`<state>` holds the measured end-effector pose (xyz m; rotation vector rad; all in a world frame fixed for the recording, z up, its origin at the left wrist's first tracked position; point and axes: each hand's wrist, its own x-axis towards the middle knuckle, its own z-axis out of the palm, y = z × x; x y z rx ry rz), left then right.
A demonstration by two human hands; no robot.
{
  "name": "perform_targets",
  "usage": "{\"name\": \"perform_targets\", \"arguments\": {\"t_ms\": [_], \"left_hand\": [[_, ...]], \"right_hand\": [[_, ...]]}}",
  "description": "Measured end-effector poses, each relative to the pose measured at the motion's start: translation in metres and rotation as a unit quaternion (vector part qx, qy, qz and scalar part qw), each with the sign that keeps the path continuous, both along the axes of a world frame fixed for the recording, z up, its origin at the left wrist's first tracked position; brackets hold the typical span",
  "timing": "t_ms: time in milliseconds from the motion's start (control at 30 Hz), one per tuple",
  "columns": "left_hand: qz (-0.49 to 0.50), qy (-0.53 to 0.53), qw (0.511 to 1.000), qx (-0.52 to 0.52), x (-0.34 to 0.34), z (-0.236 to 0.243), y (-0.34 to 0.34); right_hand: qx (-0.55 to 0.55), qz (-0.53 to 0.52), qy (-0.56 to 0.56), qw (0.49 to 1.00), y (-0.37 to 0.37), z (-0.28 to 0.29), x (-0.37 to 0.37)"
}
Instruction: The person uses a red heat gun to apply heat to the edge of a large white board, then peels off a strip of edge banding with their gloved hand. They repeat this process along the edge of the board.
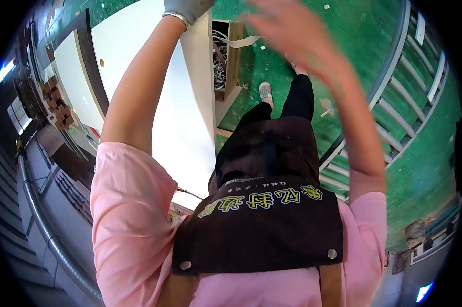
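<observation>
My left hand (189, 7), in a grey glove with a silver band at the wrist, is at the top edge of the picture, over the edge of a large white panel (182, 97). The picture cuts off its fingers, so what they touch is hidden. Out over the green floor, my right hand (285, 23) is raised and smeared by motion; its fingers cannot be read. Between the two, beside the panel, stands an open cardboard box (235, 61) full of tangled pale strips, with one wide strip (245, 41) hanging over its rim toward my right hand.
A roller conveyor (401, 105) with grey metal rollers runs along my right. Further white panels (77, 77) with dark edges lie to the left, with a stack of brown blocks (58, 105) beyond them. Small scraps litter the green floor (354, 61). I wear a dark apron (261, 240).
</observation>
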<state>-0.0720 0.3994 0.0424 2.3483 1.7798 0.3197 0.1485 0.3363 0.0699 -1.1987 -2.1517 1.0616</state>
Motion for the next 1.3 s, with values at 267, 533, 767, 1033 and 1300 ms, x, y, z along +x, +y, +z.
{"name": "perform_targets", "arguments": {"t_ms": [267, 533, 767, 1033, 1300], "left_hand": [[-0.012, 0.008, 1.000, 0.007, -0.003, -0.005, -0.001], [-0.031, -0.007, 0.999, 0.044, -0.005, -0.009, 0.001], [-0.026, -0.002, 0.999, 0.031, -0.011, -0.009, -0.005], [-0.018, -0.023, 0.999, -0.019, -0.015, -0.015, 0.001], [0.021, 0.046, 0.999, 0.001, -0.004, -0.006, -0.060]], "right_hand": [[-0.062, 0.075, -0.138, 0.986, -0.036, -0.056, -0.086], [-0.146, -0.012, 0.077, 0.986, -0.081, -0.065, -0.070], [-0.299, 0.013, 0.086, 0.950, -0.158, -0.011, -0.021], [-0.194, 0.113, -0.153, 0.963, -0.166, -0.018, 0.023], [0.073, 0.124, -0.217, 0.966, -0.088, 0.007, -0.024]]}}
